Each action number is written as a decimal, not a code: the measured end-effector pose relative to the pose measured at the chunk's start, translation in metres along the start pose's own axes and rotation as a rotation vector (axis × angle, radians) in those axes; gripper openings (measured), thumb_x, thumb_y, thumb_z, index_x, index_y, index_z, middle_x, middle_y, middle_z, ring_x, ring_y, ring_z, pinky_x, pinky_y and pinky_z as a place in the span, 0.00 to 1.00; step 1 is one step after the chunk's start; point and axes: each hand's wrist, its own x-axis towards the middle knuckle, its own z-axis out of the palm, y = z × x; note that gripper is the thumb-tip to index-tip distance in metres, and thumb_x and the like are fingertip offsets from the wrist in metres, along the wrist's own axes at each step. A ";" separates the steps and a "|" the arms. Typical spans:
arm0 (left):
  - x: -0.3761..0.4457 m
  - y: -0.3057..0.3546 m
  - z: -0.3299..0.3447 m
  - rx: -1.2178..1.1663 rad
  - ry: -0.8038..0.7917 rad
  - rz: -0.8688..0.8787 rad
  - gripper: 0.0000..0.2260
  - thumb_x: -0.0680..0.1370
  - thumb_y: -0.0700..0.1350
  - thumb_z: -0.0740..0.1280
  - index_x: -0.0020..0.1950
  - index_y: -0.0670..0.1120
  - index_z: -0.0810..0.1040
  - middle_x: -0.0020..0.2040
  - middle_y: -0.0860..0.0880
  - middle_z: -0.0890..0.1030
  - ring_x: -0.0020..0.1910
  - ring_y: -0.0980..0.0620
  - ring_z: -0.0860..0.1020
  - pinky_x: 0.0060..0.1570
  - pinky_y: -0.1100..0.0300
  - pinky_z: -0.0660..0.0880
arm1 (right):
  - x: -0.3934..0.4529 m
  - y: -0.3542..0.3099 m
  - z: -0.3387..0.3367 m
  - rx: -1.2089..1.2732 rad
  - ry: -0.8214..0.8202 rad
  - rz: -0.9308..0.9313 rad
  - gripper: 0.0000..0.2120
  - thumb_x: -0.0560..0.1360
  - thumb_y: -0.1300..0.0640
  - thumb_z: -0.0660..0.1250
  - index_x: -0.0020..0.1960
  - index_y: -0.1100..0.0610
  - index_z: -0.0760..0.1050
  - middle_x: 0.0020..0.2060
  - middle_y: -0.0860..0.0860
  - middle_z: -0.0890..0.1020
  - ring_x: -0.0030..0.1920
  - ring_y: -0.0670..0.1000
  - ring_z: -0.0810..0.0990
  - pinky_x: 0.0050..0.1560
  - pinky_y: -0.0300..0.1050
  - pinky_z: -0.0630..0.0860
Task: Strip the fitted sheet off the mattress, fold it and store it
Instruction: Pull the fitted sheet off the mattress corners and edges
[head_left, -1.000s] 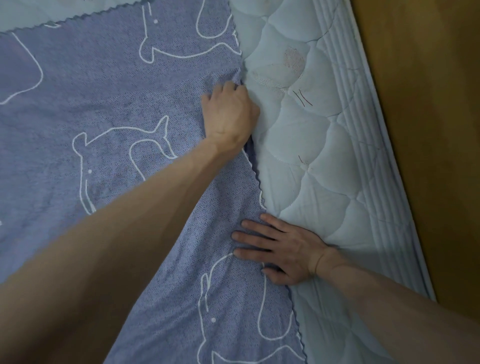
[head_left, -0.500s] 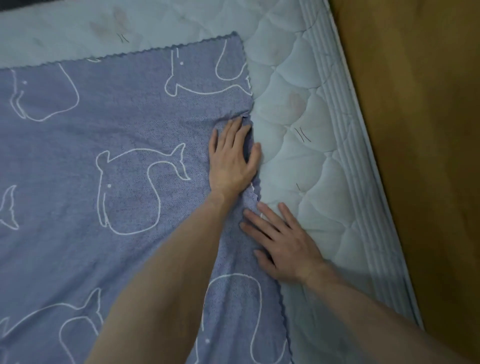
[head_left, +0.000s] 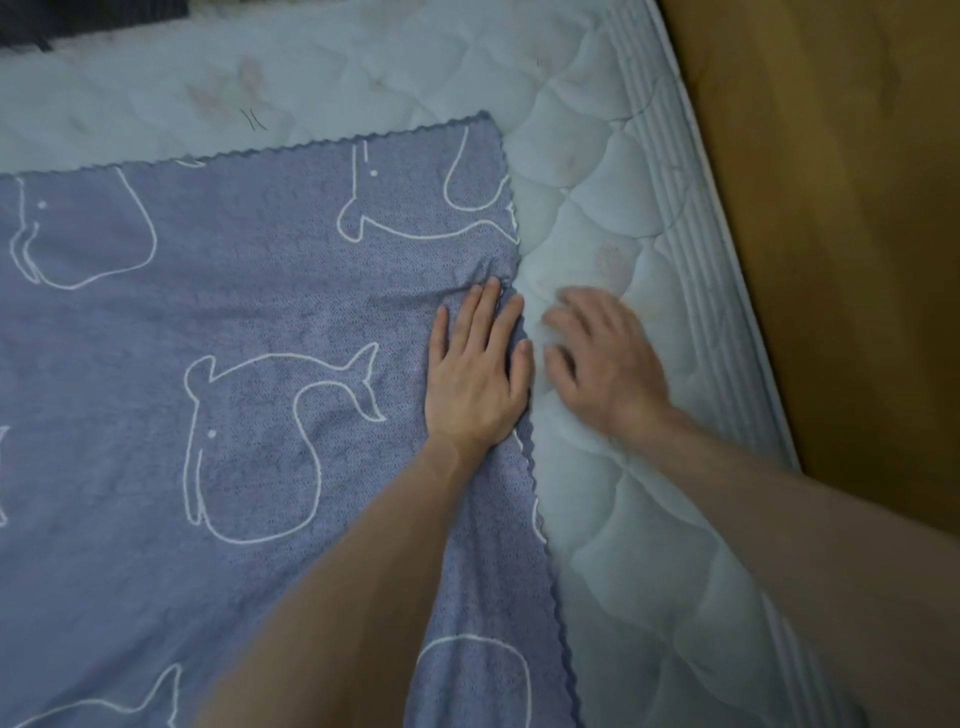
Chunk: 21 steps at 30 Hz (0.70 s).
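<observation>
Blurred right hand (head_left: 605, 364) beside sheet (head_left: 260, 312)

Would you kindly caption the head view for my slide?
Left hand flat on the whale-print sheet, right hand on the bare quilted mattress.

The sheet (head_left: 249, 322) lies spread flat on the mattress (head_left: 623, 218), covering its left part; bare mattress shows beyond the sheet's far edge and along its right edge. The left hand (head_left: 475, 379) rests on the sheet just inside that right edge. The right hand (head_left: 605, 364) lies just beside it, on the bare mattress. The floor (head_left: 841, 234) runs along the mattress's right side.
</observation>
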 end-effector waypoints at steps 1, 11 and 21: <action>0.000 -0.001 0.001 0.001 0.004 0.001 0.23 0.84 0.55 0.53 0.78 0.52 0.66 0.81 0.50 0.60 0.81 0.53 0.55 0.78 0.45 0.52 | 0.025 0.006 0.003 -0.007 0.026 0.161 0.19 0.79 0.51 0.57 0.66 0.58 0.74 0.68 0.57 0.75 0.70 0.61 0.72 0.73 0.58 0.65; 0.052 -0.005 -0.034 -0.150 -0.061 0.070 0.23 0.83 0.61 0.53 0.74 0.55 0.69 0.69 0.55 0.75 0.68 0.53 0.71 0.66 0.50 0.63 | 0.128 0.037 0.047 -0.174 -0.021 0.418 0.30 0.80 0.45 0.50 0.81 0.48 0.57 0.81 0.50 0.56 0.81 0.55 0.51 0.79 0.64 0.48; 0.274 -0.087 -0.034 -0.055 -0.276 -0.137 0.20 0.79 0.64 0.64 0.63 0.52 0.77 0.64 0.48 0.75 0.67 0.44 0.69 0.62 0.45 0.64 | 0.146 0.043 0.050 -0.189 -0.048 0.405 0.30 0.80 0.45 0.51 0.81 0.49 0.55 0.82 0.51 0.54 0.81 0.55 0.50 0.79 0.65 0.47</action>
